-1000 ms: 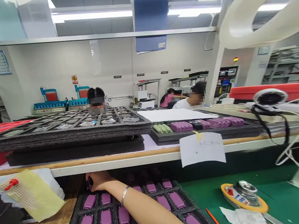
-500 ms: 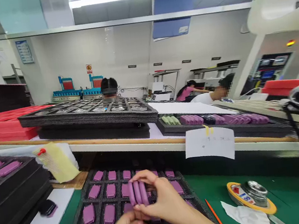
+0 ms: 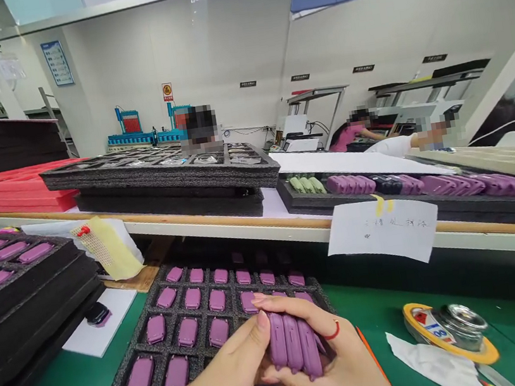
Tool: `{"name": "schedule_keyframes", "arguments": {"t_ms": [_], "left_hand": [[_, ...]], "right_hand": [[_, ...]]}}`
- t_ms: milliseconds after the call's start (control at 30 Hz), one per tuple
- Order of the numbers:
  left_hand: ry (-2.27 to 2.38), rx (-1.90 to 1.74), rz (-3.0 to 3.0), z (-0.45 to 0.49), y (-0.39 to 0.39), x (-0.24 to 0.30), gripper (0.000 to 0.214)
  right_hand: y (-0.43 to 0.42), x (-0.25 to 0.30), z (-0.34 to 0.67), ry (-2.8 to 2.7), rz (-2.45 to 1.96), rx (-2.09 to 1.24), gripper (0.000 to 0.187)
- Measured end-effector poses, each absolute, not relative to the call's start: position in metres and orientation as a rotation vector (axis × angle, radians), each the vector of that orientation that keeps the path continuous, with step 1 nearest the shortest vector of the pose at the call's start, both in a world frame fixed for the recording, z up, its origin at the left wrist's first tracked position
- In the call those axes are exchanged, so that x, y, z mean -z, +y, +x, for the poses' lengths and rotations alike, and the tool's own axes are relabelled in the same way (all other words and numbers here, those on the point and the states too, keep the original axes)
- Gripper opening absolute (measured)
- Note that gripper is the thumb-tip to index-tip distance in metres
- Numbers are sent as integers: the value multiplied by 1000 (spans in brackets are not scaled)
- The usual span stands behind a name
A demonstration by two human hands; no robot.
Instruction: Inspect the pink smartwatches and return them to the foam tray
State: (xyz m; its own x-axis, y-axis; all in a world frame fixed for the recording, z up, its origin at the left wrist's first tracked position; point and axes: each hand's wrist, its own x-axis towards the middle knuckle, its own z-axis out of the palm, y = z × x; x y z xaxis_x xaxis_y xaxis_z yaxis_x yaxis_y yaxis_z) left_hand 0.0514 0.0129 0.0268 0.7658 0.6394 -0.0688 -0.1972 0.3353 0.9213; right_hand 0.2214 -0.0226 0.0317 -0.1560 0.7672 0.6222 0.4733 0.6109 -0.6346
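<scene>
Three purple oval cases (image 3: 293, 344) stand side by side, pinched between both my hands low in the middle of the view. My left hand (image 3: 235, 375) presses its thumb and fingers against their left side. My right hand (image 3: 332, 368) curls round them from the right and on top; a red band sits on one finger. Both hands hover over a black foam tray (image 3: 132, 357) on the green mat, whose pockets hold several more purple cases (image 3: 188, 330).
Stacked black foam trays (image 3: 23, 296) with purple cases stand at the left. A dark device (image 3: 97, 313) lies on white paper. A shelf (image 3: 243, 230) above carries more trays and a handwritten paper note (image 3: 382, 231). A tape roll with a metal tin (image 3: 454, 331) and crumpled tissue (image 3: 435, 366) lie right. People work behind.
My right hand drew back from the tray's far edge; both hands came together on the three cases and brought them lower and nearer. The view tilted downward and swung left.
</scene>
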Motion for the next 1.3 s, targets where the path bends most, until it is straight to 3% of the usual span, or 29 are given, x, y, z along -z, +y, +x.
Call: {"name": "schedule_keyframes", "arguments": {"t_ms": [267,633,1033,1300], "left_hand": [[563,-519,1230,44,15,-41,76],[521,-505,1103,39,20,-39,67],[441,-507,1021,43,28,-38,53],[364,-509,1180,47,29,-32,56]], "right_hand": [[-23,-30,215,-1782,-940,-412,82],[-27,-32,216,-1836,-965,-296,81],[-25,-30,214,-1884,-980,-313,91],[-23,-26,210,-1938,-980,-291,97]]}}
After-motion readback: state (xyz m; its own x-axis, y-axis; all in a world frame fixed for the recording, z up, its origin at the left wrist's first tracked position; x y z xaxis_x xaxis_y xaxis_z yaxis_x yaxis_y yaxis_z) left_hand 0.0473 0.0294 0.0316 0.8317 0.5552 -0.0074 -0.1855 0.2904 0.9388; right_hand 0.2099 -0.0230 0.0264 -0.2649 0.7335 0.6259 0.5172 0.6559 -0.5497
